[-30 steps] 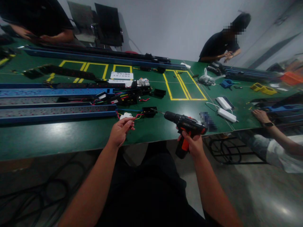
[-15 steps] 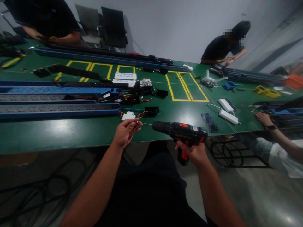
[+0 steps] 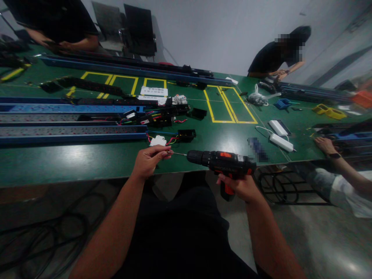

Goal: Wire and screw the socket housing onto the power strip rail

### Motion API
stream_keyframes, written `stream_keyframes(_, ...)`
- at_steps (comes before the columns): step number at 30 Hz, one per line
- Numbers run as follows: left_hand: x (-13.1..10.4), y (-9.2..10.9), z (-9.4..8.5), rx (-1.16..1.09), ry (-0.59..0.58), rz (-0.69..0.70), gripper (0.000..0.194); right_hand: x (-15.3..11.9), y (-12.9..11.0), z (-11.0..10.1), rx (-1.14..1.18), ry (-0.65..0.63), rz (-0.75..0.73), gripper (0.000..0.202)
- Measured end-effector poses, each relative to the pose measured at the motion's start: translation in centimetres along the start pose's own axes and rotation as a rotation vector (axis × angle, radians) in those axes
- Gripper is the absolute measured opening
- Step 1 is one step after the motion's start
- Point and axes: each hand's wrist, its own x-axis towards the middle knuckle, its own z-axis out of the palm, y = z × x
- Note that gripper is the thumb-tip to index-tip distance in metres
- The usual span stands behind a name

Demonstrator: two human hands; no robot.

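Note:
My right hand is wrapped round the grip of a black and orange cordless drill, held level over the front edge of the table and pointing left. A long thin driver bit sticks out of its chuck. At the bit's tip, my left hand is closed in a pinch on a small brass-coloured piece, mostly hidden by the fingers. Just beyond that hand lie a white terminal block with coloured wires and a small black socket housing.
Long blue metal channels lie at the left of the green table. White adapters, blue and yellow bins are at right. Co-workers sit or stand across the table; another person's hand rests at right.
My left hand has shifted slightly left and its fingers have drawn together at the bit's tip. The drill stays nearly where it was.

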Motion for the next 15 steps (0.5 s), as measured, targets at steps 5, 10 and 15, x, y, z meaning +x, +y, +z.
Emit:
stream_keyframes(5,-0.7,0.7,0.4,-0.024,0.009,0.084,0.034,0.0,0.4,-0.2,0.109,0.022,0.000,0.037)
stream_keyframes(10,-1.8,1.6,0.9,-0.067,0.011,0.046,0.036,-0.2,1.0,-1.6,0.086,0.003,-0.083,0.056)
stream_keyframes(15,-2.3,2.8,1.1,0.002,-0.046,0.098,0.026,-0.3,0.0,-3.9,-0.043,-0.070,-0.222,0.077)
